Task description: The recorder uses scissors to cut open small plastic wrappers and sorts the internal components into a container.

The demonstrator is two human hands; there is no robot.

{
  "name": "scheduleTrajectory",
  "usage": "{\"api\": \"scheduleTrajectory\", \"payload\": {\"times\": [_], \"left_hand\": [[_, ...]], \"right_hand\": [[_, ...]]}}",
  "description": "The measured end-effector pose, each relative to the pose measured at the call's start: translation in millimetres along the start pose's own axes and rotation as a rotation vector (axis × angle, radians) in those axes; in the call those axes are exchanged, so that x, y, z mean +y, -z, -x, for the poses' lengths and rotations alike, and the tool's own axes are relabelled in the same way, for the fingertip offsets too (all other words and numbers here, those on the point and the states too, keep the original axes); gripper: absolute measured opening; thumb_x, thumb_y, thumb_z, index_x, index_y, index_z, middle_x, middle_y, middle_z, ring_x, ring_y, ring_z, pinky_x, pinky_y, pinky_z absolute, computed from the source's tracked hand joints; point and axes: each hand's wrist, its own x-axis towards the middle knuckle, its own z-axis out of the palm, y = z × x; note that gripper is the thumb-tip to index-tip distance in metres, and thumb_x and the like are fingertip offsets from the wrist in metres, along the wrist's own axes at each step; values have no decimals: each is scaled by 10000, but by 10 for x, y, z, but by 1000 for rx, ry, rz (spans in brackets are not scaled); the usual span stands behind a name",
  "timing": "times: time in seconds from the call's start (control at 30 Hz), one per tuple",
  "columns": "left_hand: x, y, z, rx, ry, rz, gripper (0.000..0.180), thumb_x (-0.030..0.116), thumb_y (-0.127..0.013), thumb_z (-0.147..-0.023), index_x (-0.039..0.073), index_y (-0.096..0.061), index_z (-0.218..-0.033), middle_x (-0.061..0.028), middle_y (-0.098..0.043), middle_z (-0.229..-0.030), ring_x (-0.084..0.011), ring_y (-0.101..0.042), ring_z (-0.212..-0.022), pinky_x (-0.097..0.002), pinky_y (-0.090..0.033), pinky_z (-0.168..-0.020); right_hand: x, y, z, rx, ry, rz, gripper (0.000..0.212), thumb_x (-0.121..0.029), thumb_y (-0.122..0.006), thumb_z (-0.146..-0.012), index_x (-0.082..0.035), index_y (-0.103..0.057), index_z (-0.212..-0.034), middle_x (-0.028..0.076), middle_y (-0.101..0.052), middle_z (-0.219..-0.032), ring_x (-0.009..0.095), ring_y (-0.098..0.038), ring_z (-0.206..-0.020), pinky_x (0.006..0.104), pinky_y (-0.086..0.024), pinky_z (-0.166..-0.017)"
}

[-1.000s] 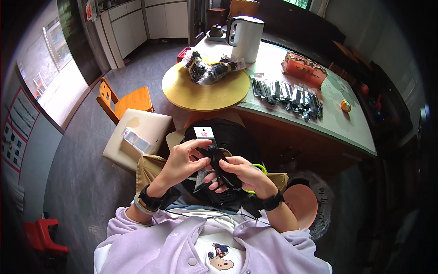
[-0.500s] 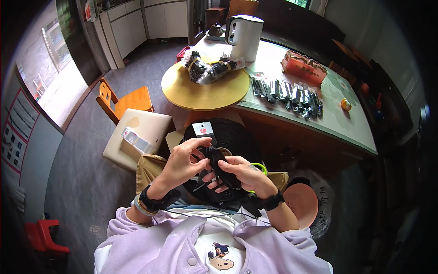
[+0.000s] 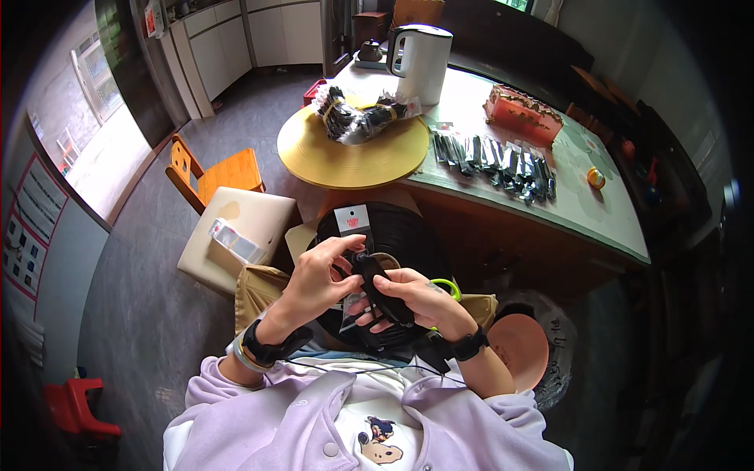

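Note:
In front of my lap, my right hand grips a long, folded black bundle, thumb on top and fingers beneath. My left hand is curled at the bundle's upper end, with thumb and fingertips around a clear plastic bag whose white header card sticks up beyond the fingers. Part of the bag hangs below, between the hands. Whether the bundle's end is inside the bag is hidden by my fingers. Behind both hands is a large black roll with a cardboard-coloured core.
A yellow round board carries bunched black packs. On the table are a row of bagged black items, a white kettle, a pink box. A stool stands left, a pink tub right. Green handle by my right hand.
My left thumb has shifted slightly against the black bundle's upper end, and the header card has tilted and risen a little. My right hand keeps its grip.

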Motion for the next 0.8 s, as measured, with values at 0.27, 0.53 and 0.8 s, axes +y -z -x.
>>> {"api": "scheduleTrajectory", "payload": {"times": [0.27,0.53,0.8], "left_hand": [[-36,31,-58,53,-508,-312,403,37,-708,-622,61,-601,-1010,-65,-618,-934,-227,-615,-791,-289,-519,-667],[-70,26,-60,19,-692,-346,235,88,-691,-630,63,-633,-856,-42,-647,-883,-225,-626,-818,-317,-525,-668],[-16,22,-31,15,-757,-336,176,89,-676,-625,27,-624,-780,-88,-652,-900,-252,-633,-837,-332,-531,-679]], "right_hand": [[-58,-3,48,-41,-81,-1,355,-240,-406,-948,49,-455,-1149,259,-589,-998,316,-640,-841,390,-563,-666],[-99,-15,92,-97,-179,-63,371,-229,-407,-947,81,-451,-1144,261,-594,-984,300,-643,-838,358,-571,-608],[-136,-12,148,-169,-186,-127,396,-240,-410,-944,94,-447,-1154,260,-599,-971,280,-647,-824,323,-572,-565]]}}
